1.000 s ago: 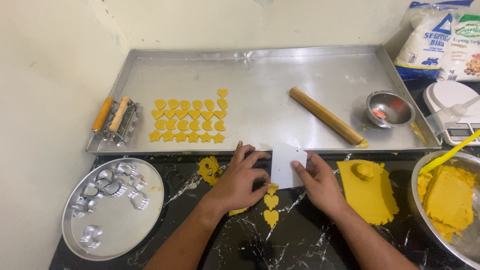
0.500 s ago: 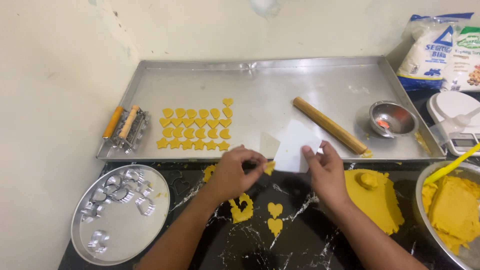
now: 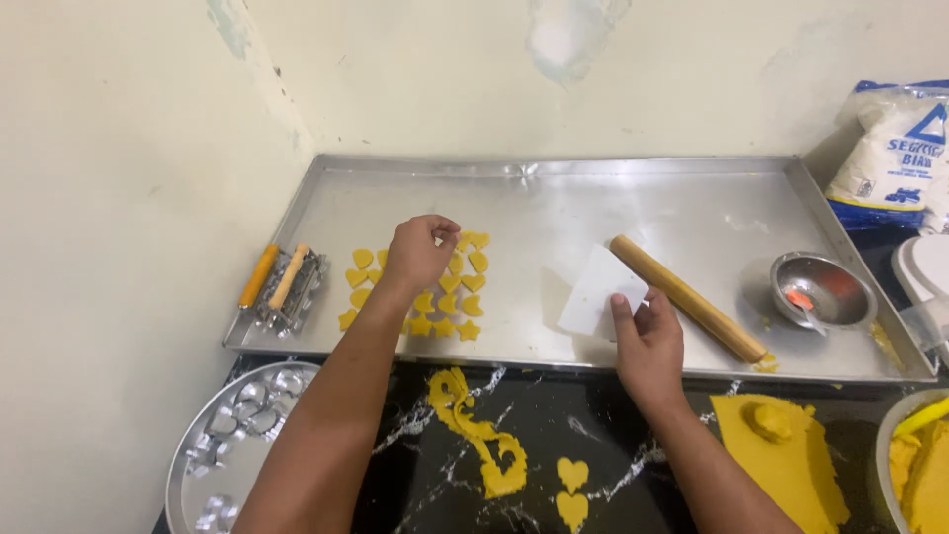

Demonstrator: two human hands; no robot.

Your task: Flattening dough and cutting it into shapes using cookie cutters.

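Yellow dough cut-outs (image 3: 447,289), hearts and stars, lie in rows on the big silver metal tray (image 3: 554,213) left of centre in the head view. The left hand (image 3: 419,251) hovers over their upper edge, its grip pinched nearly shut; whether a piece sits between the fingertips I cannot tell. A soft shape could bend or tear if let go from too high, or land on a neighbour and stick. The right hand (image 3: 647,341), at the tray's near rim, rests on a white flat plastic scraper (image 3: 599,290), fingers loosely spread over its corner, not clasped. Just beside it lies the wooden rolling pin (image 3: 687,297), which a nudge could roll. Two more yellow dough hearts (image 3: 572,491) wait on the black marbled worktop (image 3: 603,435) at lower centre.
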